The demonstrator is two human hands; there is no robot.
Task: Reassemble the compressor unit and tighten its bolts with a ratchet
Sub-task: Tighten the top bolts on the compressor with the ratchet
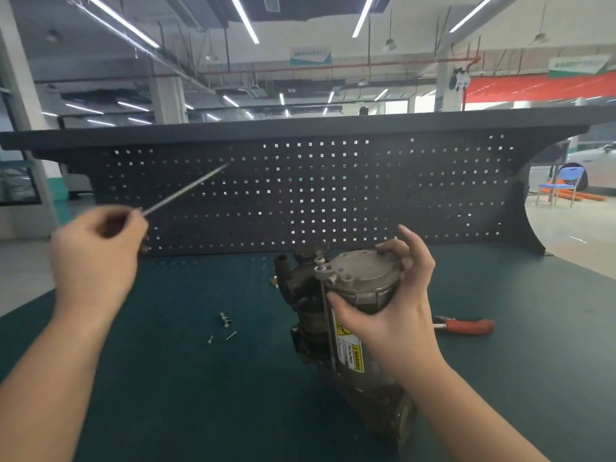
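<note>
Right hand [383, 295] clasps the compressor [353, 311]; left hand [96, 258], at nine o'clock, pinches a long bolt [186, 190].

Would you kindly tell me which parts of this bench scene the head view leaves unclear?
- Left hand: motion-blurred; its grip on the thin rod is unclear.
- Compressor: right side hidden by the right hand; lower end hidden by the forearm.
- Warning label: small print too small to read.
- Loose screws: too small to tell type.
- Red-handled tool: its head is hidden behind the hand.
</note>
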